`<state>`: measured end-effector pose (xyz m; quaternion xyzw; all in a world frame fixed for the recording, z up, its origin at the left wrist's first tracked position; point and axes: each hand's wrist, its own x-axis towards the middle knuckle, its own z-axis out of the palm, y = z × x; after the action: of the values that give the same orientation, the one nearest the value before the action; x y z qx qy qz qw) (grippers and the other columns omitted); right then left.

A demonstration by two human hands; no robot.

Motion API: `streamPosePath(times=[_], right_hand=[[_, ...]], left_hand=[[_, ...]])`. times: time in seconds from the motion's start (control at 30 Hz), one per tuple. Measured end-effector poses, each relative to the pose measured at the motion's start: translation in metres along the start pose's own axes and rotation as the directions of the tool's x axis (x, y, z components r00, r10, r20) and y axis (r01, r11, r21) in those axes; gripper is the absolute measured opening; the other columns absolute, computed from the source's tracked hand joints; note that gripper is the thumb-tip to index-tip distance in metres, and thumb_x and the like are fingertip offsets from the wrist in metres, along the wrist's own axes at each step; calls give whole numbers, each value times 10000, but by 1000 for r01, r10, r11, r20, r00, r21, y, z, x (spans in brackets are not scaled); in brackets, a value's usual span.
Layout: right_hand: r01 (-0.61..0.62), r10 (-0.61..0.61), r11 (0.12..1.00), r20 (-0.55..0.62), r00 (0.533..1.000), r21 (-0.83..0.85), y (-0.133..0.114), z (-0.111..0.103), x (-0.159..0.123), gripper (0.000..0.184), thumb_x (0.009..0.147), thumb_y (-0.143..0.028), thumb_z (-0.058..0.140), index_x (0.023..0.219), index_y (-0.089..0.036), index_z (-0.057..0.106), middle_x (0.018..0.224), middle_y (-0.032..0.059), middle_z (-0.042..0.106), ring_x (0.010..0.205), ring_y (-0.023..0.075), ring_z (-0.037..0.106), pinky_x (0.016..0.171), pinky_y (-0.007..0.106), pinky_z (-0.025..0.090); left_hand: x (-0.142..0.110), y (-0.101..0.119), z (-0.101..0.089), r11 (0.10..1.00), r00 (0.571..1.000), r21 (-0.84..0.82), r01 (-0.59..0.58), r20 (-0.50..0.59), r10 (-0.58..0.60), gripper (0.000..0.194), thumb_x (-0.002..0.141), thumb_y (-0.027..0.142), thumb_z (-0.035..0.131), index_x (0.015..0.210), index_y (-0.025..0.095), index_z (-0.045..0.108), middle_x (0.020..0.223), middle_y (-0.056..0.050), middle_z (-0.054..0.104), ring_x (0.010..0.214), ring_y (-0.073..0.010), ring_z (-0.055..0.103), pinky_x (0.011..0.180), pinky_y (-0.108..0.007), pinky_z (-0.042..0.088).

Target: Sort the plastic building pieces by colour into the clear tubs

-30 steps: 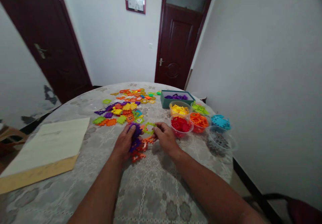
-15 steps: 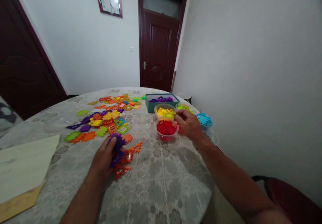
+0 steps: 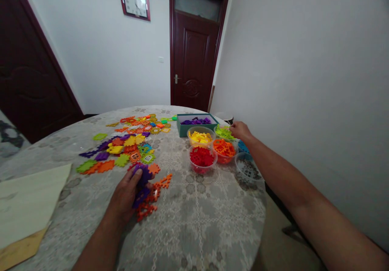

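My left hand (image 3: 126,192) is closed around a few purple interlocking plastic pieces (image 3: 142,177), held low over the table's near side. Orange pieces (image 3: 154,192) show just beside and beyond it. At the right, my right hand (image 3: 241,130) has its fingers pinched at the edge of a clear bowl of lime-green pieces (image 3: 223,132); what they hold, if anything, blends with the contents. Closer to me stand bowls of yellow pieces (image 3: 200,137), red pieces (image 3: 201,156) and orange pieces (image 3: 224,148). My right forearm partly covers a bowl of blue pieces (image 3: 243,147).
A bowl of grey pieces (image 3: 248,168) stands near the table's right edge. Behind the bowls is a green box (image 3: 183,130) with purple pieces. Mixed coloured pieces (image 3: 130,140) spread across the left middle. A pale board (image 3: 27,202) lies at the left on the patterned tablecloth (image 3: 194,222).
My right hand has moved right and away from me, from over the yellow bowl with a lime-green piece to the lime-green bowl. My left hand keeps its purple pieces nearly in place.
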<state>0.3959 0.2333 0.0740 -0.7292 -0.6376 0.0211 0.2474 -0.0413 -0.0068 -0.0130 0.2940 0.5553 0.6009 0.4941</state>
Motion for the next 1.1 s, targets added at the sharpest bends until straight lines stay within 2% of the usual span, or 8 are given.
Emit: streamPosePath(times=[0.1,0.2,0.47,0.67,0.8,0.9,1.0,1.1], right_hand=[[-52,48,997,-59,997,-60,9,7,6,257,867,-150,620,1005,-108,833,1055,205,810,1009,275,762,909,327,543],[-72,64,994,-98,993,-87,12,9,11,308,873,-156,605,1079,-103,828,1146,226,793,1063,286,750,929,332,532],[2,-11,998,-132,991,-68,-2,15,15,337,919,-169,579,1170,-141,802,1186,160,797,1085,228,727,963,282,497],[100,-99,995,-162,982,-3,-17,5,-7,373,916,-132,530,1176,-129,796,1209,147,794,1103,232,721,1014,307,499],[243,-221,962,-167,961,125,-46,3,-58,354,953,-199,499,1172,-161,775,1148,104,805,1037,217,737,977,319,532],[385,-370,846,-114,922,370,-81,8,-121,308,964,-273,529,1150,-203,764,1059,75,807,958,223,751,901,350,566],[434,-556,717,71,828,545,-118,19,-189,283,971,-304,574,1178,-221,749,1080,72,795,904,211,746,862,363,579],[423,-658,615,137,740,666,-152,37,-237,385,963,-254,585,1336,-229,677,1201,86,763,858,184,731,814,352,586]], left_hand=[[-1,0,0,1000,1000,7,6,0,-6,349,927,381,698,1237,228,644,969,-70,786,649,-180,735,565,-275,618],[-2,3,1,1000,1000,5,13,-6,-13,339,930,374,692,1228,222,643,951,-66,780,632,-181,726,549,-279,612],[0,0,-1,999,1000,-34,-2,3,2,330,905,359,717,1200,228,649,930,-56,774,635,-172,724,568,-269,608],[0,-1,-1,995,999,-101,3,42,1,384,884,323,716,1246,242,618,971,-61,783,643,-168,722,584,-277,606],[-8,1,3,993,995,-121,-3,95,15,468,848,318,741,1279,231,580,941,-55,777,628,-165,708,557,-261,581],[-12,-1,4,994,985,-102,-22,171,40,460,815,310,773,1229,210,599,973,-69,775,638,-161,708,557,-253,570],[-11,-5,1,998,970,-39,-55,233,63,471,834,348,785,1245,211,600,956,-78,771,642,-172,708,559,-268,572],[-11,-10,-2,996,946,16,-86,316,77,464,878,406,771,1253,203,589,897,-72,759,622,-170,693,568,-275,566]])
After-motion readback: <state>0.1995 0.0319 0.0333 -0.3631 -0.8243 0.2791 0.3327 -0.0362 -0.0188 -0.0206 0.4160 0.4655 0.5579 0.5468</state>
